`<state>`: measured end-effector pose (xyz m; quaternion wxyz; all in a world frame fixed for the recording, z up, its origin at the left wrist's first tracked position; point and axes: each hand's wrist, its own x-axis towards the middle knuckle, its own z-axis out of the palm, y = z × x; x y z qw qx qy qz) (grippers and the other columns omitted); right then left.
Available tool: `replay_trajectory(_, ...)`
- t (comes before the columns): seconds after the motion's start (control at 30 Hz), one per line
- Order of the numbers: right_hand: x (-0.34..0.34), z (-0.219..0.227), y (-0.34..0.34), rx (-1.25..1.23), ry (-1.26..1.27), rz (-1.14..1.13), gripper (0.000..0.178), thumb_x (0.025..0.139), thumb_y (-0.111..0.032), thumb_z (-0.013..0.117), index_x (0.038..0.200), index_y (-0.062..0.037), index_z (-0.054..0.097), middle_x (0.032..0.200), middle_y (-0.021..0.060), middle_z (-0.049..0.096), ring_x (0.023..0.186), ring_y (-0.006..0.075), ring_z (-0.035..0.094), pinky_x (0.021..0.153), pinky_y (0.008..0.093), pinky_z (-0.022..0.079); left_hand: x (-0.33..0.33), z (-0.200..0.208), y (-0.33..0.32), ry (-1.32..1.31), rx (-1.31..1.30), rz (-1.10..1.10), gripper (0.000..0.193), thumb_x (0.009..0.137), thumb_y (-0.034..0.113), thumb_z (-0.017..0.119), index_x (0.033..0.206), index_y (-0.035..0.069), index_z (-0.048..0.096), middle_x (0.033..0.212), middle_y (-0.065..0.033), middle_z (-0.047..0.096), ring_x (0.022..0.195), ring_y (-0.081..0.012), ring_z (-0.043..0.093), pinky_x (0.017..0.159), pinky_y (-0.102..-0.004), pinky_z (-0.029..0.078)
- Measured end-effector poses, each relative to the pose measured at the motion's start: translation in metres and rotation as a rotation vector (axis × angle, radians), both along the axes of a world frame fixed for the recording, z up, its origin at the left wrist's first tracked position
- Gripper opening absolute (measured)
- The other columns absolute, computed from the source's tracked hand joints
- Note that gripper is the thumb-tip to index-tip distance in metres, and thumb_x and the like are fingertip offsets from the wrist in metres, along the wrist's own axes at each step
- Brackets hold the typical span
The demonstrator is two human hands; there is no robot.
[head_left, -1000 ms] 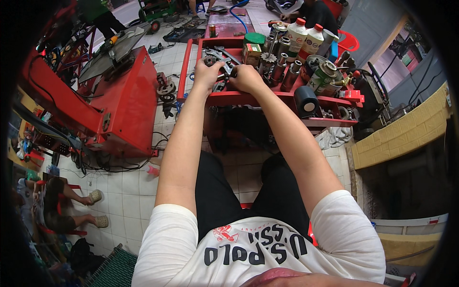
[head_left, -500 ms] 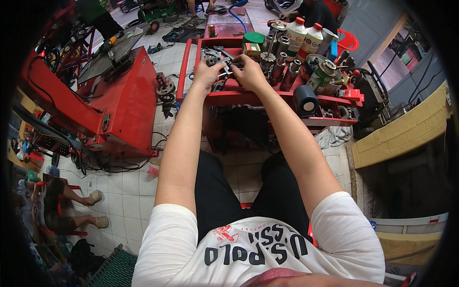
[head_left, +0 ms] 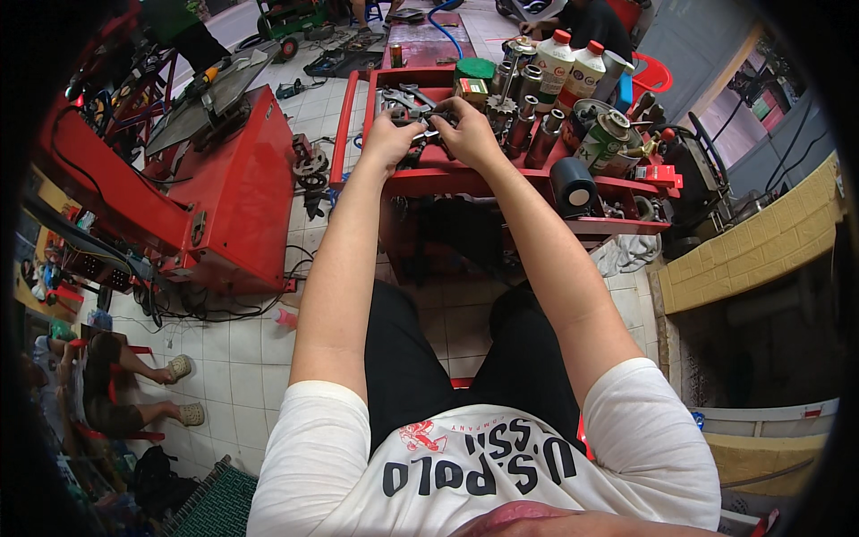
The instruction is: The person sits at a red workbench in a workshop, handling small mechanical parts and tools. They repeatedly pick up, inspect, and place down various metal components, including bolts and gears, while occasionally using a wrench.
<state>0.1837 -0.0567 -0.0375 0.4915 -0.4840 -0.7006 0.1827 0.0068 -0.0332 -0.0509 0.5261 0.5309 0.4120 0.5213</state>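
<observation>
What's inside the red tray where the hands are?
In the red tray lie dark metal tools, with bottles and metal cylinders behind. The left hand and right hand cover what's beneath them.

tool cart [head_left: 465,182]: red
machine [head_left: 234,192]: red, w/ black cables
bottles [head_left: 569,64]: white, red caps
spray can [head_left: 601,140]: green/white
roll [head_left: 573,185]: black
chair [head_left: 651,73]: red plastic
floor [head_left: 237,358]: white tiles
shorts [head_left: 420,376]: black
T-shirt [head_left: 331,465]: white, black/red print

Red tool cart [head_left: 465,183] — bearing bottles [head_left: 573,67], metal tools [head_left: 407,98], black roll [head_left: 573,186].
</observation>
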Motion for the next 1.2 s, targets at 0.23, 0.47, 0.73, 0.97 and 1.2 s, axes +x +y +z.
replay_trajectory(0.23,-0.001,0.002,-0.002,-0.002,0.012,0.031,0.029,0.092,-0.019,0.073,0.112,0.0,0.067,0.097,0.0169,0.075,0.084,0.0253,0.073,0.078,0.0368,0.056,0.0,0.0,0.0,0.007,-0.002,0.007,0.043,0.082,0.006,0.076,0.121,-0.004,0.061,0.106,-0.0117,0.071,0.091,-0.0182,0.07,0.082,-0.0318,0.055)
replay_trajectory(0.47,-0.002,0.009,-0.01,-0.047,-0.001,0.043,0.026,0.092,-0.018,0.073,0.111,-0.0005,0.067,0.099,0.0161,0.075,0.085,0.025,0.073,0.079,0.0361,0.056,0.001,0.002,-0.003,0.014,0.013,0.017,0.042,0.082,0.005,0.077,0.12,-0.004,0.061,0.106,-0.0118,0.072,0.092,-0.018,0.07,0.081,-0.0315,0.056)
replay_trajectory(0.73,-0.002,0.007,-0.008,-0.033,-0.025,0.051,0.026,0.092,-0.018,0.072,0.11,-0.0008,0.068,0.098,0.0164,0.075,0.085,0.0263,0.073,0.079,0.0361,0.056,0.0,-0.003,0.002,0.033,0.032,0.018,0.044,0.082,0.005,0.077,0.122,-0.004,0.06,0.106,-0.0114,0.071,0.091,-0.0176,0.07,0.079,-0.0313,0.056)
replay_trajectory(0.97,-0.004,0.008,-0.009,-0.04,-0.038,0.063,0.026,0.091,-0.018,0.073,0.11,0.0001,0.067,0.099,0.0181,0.074,0.087,0.0279,0.073,0.081,0.0372,0.056,-0.004,-0.014,0.014,0.016,0.042,0.035,0.061,0.082,0.005,0.079,0.134,-0.009,0.049,0.111,-0.0155,0.069,0.094,-0.0192,0.07,0.078,-0.0313,0.057)
replay_trajectory(1.2,-0.002,0.006,-0.008,-0.024,-0.056,0.047,0.027,0.092,-0.018,0.073,0.11,0.0003,0.067,0.098,0.0188,0.074,0.087,0.0286,0.073,0.081,0.0372,0.056,-0.003,-0.012,0.013,0.005,0.041,-0.018,0.048,0.084,0.0,0.075,0.128,-0.006,0.056,0.11,-0.0129,0.07,0.094,-0.0192,0.07,0.082,-0.0316,0.058)
